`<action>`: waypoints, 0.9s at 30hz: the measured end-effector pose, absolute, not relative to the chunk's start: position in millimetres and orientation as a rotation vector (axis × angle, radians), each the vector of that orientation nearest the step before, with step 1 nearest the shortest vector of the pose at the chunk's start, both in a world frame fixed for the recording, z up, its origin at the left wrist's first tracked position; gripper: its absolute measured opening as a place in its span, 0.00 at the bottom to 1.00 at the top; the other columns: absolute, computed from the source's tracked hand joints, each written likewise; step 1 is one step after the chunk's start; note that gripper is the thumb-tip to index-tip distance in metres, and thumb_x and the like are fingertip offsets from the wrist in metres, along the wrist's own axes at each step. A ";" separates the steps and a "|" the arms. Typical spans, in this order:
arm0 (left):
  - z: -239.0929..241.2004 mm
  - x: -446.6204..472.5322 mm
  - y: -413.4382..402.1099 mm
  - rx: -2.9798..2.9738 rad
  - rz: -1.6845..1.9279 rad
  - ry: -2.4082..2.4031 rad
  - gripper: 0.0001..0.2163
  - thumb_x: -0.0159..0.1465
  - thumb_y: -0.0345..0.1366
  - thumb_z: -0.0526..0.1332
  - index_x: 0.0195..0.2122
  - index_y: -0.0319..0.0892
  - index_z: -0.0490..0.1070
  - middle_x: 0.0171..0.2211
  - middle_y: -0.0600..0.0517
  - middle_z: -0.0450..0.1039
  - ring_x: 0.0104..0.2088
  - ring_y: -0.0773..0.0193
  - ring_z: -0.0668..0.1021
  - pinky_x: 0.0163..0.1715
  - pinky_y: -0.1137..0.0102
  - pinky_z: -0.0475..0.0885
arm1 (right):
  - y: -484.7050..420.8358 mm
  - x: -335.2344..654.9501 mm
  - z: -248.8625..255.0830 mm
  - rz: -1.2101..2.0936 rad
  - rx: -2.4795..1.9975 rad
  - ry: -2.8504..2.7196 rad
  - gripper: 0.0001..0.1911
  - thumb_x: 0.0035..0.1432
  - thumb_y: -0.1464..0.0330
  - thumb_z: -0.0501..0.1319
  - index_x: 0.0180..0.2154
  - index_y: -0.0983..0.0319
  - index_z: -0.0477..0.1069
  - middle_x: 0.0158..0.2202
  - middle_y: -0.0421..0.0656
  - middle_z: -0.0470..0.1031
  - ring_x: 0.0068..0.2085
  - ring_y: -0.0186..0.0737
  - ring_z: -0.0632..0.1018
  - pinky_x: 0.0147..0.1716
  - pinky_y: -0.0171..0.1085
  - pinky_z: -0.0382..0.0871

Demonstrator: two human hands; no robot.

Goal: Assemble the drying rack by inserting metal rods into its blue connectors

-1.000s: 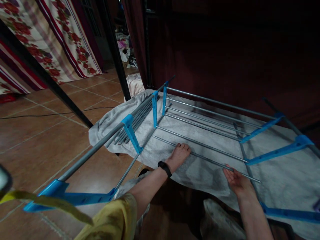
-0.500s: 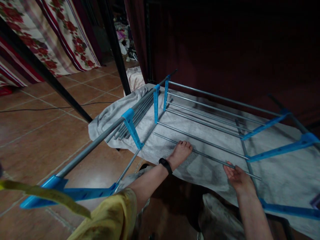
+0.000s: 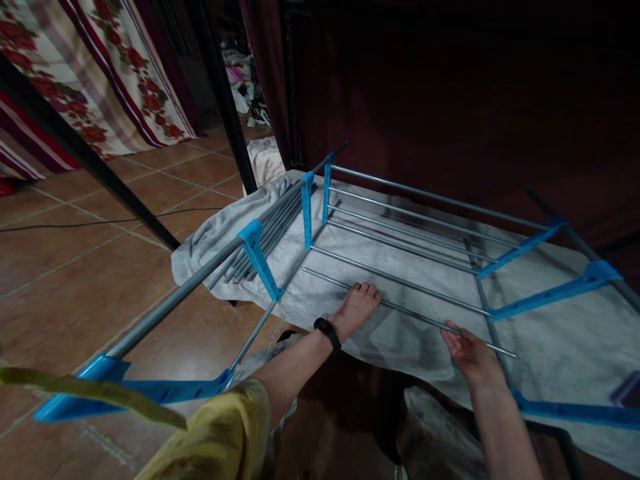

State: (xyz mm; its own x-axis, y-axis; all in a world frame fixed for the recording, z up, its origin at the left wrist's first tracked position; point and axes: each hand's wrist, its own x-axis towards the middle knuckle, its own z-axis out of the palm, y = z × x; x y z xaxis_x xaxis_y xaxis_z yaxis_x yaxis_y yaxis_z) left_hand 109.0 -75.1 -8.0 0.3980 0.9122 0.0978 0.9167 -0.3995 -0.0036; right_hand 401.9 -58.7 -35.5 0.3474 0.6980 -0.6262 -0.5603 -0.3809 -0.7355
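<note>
A thin grey metal rod [image 3: 415,311] lies across in front of me, held by both hands. My left hand [image 3: 358,307], with a black band on its wrist, is closed over the rod left of its middle. My right hand [image 3: 467,350] grips it from below near the right end, thumb on top. Just beyond is a partly assembled rack of grey tubes with blue plastic brackets [image 3: 263,260] on the left and more blue brackets [image 3: 545,297] on the right. Several thin crossbars [image 3: 400,280] join the two sides. The held rod's ends are apart from the brackets.
A grey blanket [image 3: 330,313] lies under the rack. Several loose rods [image 3: 273,233] are bundled on its left part. Black posts [image 3: 220,93] rise at the left, above a tiled floor [image 3: 100,267] with a dark cable. A yellow strap [image 3: 95,393] hangs at the lower left.
The view has shifted slightly, so the rack and hands appear a little further left. Both hands keep hold of the rod in about the same place.
</note>
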 end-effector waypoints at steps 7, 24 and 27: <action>-1.9 100.1 -72.0 -2.618 -0.098 -1.635 0.10 0.69 0.25 0.51 0.46 0.39 0.70 0.45 0.44 0.72 0.46 0.56 0.73 0.45 0.61 0.66 | -59.9 406.8 -39.9 1.394 -1.401 -0.149 0.09 0.56 0.81 0.55 0.32 0.64 0.69 0.33 0.45 0.77 0.36 0.36 0.81 0.39 0.35 0.81; -5.6 88.4 -64.0 -2.607 -0.155 -1.625 0.12 0.69 0.25 0.52 0.48 0.43 0.69 0.46 0.49 0.73 0.46 0.60 0.73 0.49 0.63 0.66 | -59.6 404.7 -45.1 1.356 -1.422 -0.136 0.08 0.57 0.80 0.56 0.30 0.62 0.66 0.30 0.41 0.73 0.34 0.35 0.80 0.38 0.35 0.80; -8.1 86.9 -62.3 -2.619 -0.177 -1.622 0.11 0.68 0.25 0.52 0.47 0.43 0.70 0.46 0.49 0.73 0.47 0.59 0.73 0.49 0.63 0.67 | -59.9 404.7 -45.5 1.358 -1.402 -0.150 0.09 0.56 0.81 0.56 0.31 0.62 0.67 0.31 0.41 0.74 0.35 0.34 0.80 0.39 0.35 0.80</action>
